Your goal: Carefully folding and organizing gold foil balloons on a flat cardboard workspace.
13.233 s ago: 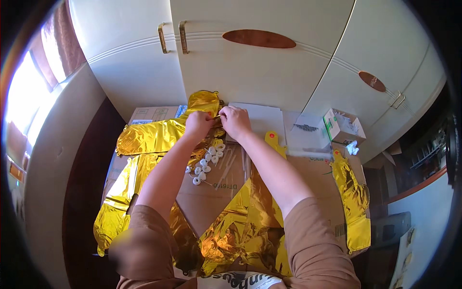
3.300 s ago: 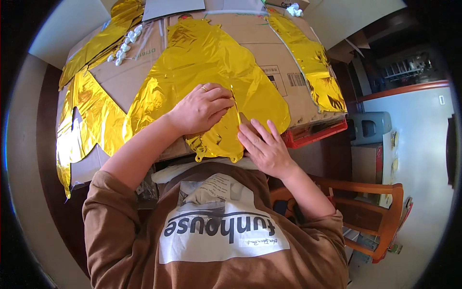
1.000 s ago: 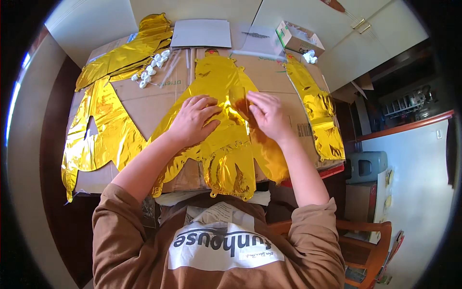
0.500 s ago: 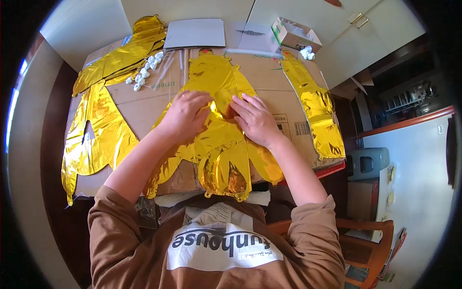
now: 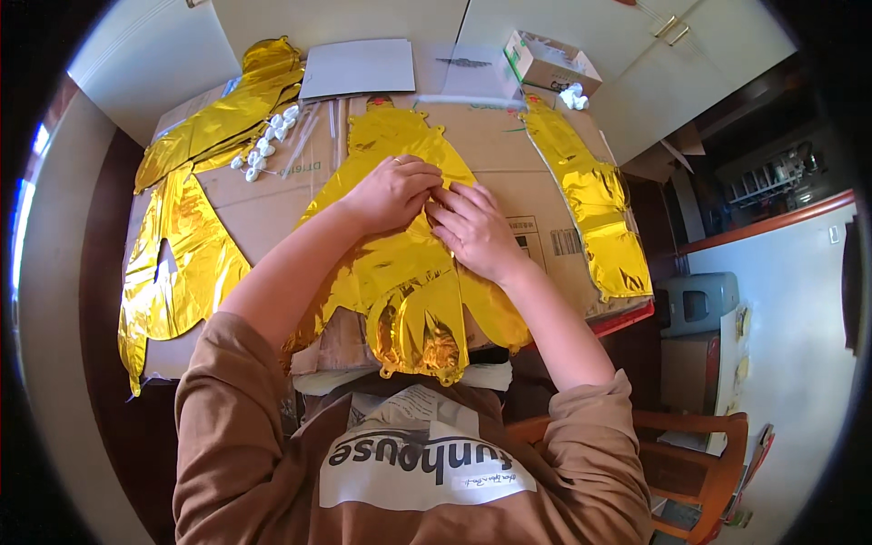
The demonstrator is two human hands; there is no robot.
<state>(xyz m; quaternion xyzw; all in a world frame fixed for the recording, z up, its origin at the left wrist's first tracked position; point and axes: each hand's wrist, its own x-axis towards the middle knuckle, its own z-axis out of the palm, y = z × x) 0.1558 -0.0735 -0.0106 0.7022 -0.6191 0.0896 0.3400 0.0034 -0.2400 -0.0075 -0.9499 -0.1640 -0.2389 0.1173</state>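
On top of the cardboard [image 5: 286, 232], the middle foil [image 5: 391, 263] was lying gold and wrinkly right in front of the person, near end down by the shirt [image 5: 427, 463]. Both hands were up on its middle, fingers meeting. Left hand [image 5: 395, 193] was curled with the tips tucked out of sight, right hand [image 5: 474, 229] had its fingers together and a bit bent; honestly couldn't tell if either one was pinching the foil. Over on the left was another foil [image 5: 195, 250], with more foil [image 5: 213, 123] behind it and some white bundles [image 5: 263, 145] just beside that. A white sheet [image 5: 357, 68] sat at the back, plus a box [image 5: 549, 62] with tissue [image 5: 574, 96] next to it.
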